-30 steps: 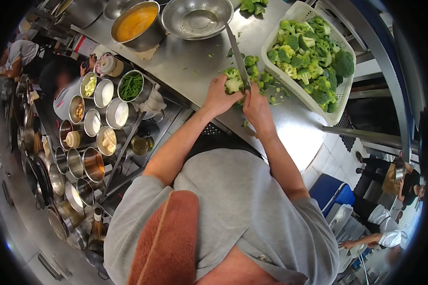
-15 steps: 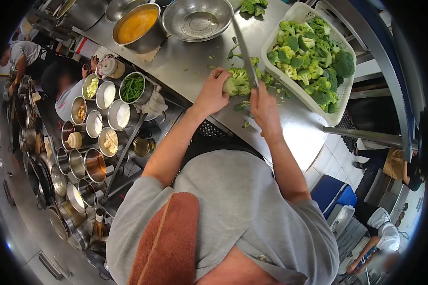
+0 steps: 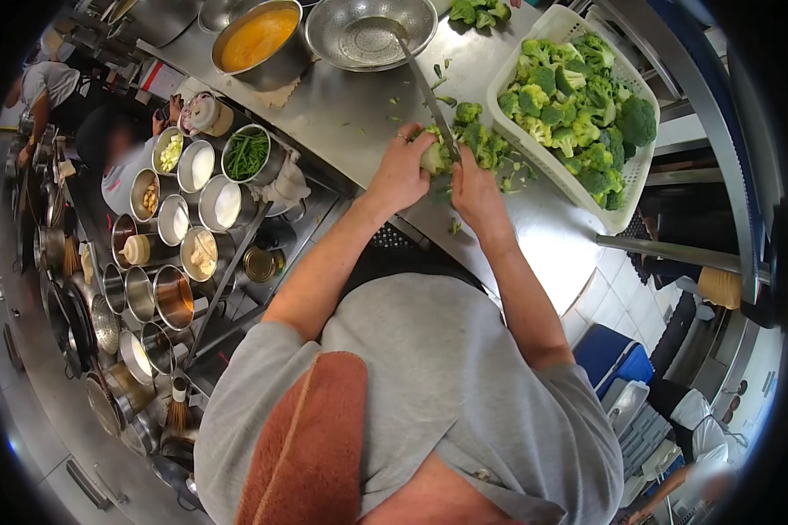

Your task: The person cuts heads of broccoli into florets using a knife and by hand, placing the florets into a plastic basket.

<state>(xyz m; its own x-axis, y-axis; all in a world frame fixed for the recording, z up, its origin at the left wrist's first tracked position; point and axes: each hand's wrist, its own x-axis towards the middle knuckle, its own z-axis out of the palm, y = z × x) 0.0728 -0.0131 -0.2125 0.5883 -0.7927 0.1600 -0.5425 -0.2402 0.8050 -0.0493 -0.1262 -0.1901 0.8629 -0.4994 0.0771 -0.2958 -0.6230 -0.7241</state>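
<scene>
My left hand (image 3: pixel 400 171) grips a head of broccoli (image 3: pixel 435 157) on the steel table. In my right hand (image 3: pixel 479 194) is a long knife (image 3: pixel 431 98), its blade pointing away from me and lying against the broccoli's right side. Cut broccoli florets (image 3: pixel 486 144) are piled just right of the blade, with small green scraps around them. A white plastic basket (image 3: pixel 496 80) full of broccoli pieces stands to the right of the florets.
At the table's far side are a perforated steel bowl (image 3: pixel 318 39) and a pot of orange liquid (image 3: pixel 256 39). More broccoli (image 3: pixel 480 12) lies beyond the knife. Several steel containers of ingredients, one with green beans (image 3: pixel 247 155), stand on the left. People (image 3: pixel 52 87) are at both sides.
My hands have drawn closer together, the right moving left with the knife. More cut broccoli shows right of the blade, and the piece in my left hand looks smaller.
</scene>
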